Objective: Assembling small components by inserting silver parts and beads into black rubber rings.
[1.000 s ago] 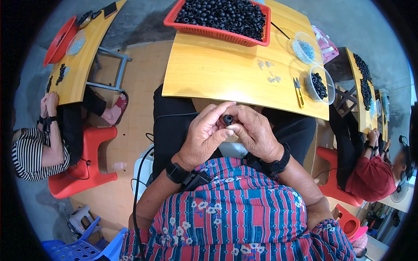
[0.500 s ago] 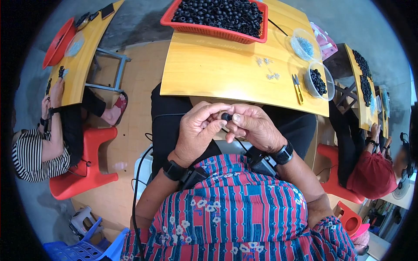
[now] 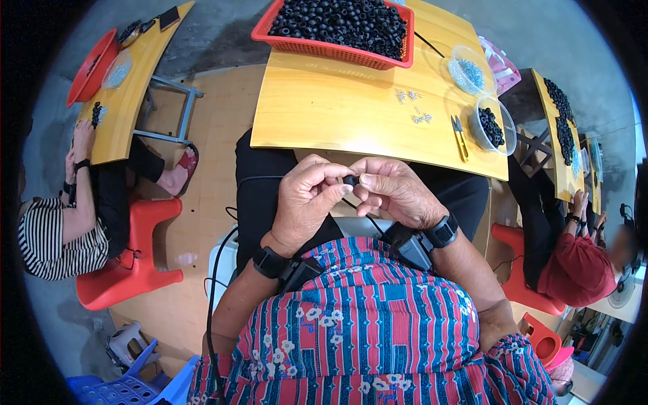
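My left hand [image 3: 307,202] and my right hand [image 3: 397,192] meet above my lap, just in front of the yellow table [image 3: 337,115]. Between their fingertips they pinch one small black ring-shaped part [image 3: 351,180]. Both wrists carry black bands with small boxes and cables. A red basket [image 3: 324,48] heaped with the same black rings stands at the table's far edge. Small silver metal pieces [image 3: 413,108] lie loose on the tabletop.
At the table's right are a clear bowl of silver pieces [image 3: 467,70], a clear bowl of black rings [image 3: 495,128] and yellow snips [image 3: 459,131]. A person in a striped top [image 3: 50,236] sits at left on a red stool; a person in red [image 3: 574,270] sits at right.
Both hands have stayed together on the black ring, shifting slightly upward and turning it between the fingertips. The person at left has moved a hand along their table.
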A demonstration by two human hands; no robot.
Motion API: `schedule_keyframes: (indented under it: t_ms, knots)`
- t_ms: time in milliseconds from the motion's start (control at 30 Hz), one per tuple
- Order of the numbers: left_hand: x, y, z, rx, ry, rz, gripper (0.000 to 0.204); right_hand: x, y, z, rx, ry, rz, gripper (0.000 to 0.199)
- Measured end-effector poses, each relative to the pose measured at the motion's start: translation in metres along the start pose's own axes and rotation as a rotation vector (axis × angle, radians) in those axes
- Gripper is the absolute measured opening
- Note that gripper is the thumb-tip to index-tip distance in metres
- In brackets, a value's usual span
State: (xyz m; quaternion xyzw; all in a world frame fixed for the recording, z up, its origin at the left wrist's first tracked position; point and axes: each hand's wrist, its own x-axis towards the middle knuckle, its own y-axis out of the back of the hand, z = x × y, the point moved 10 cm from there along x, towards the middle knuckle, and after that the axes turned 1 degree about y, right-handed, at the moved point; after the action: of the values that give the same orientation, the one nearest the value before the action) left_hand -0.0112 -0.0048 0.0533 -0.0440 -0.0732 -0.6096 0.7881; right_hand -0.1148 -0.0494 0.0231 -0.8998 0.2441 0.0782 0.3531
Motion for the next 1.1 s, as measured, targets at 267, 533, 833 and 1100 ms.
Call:
schedule_keyframes:
  t_ms: [267,533,833,1100]
  knots:
    - [-0.002,0.0,-0.007,-0.055,0.056,-0.014,0.015,-0.004,0.007,-0.021,-0.2,0.188,0.14,0.016]
    - [-0.006,-0.001,-0.02,-0.101,0.141,-0.017,0.014,-0.003,0.012,-0.02,-0.3,0.17,0.167,0.016]
    - [-0.006,-0.003,-0.024,-0.135,0.177,-0.021,0.014,0.001,0.015,-0.009,-0.172,0.094,0.123,0.017]
    - [-0.005,-0.002,-0.019,-0.08,0.13,-0.027,0.016,0.005,0.019,0.002,-0.098,-0.035,0.105,0.025]
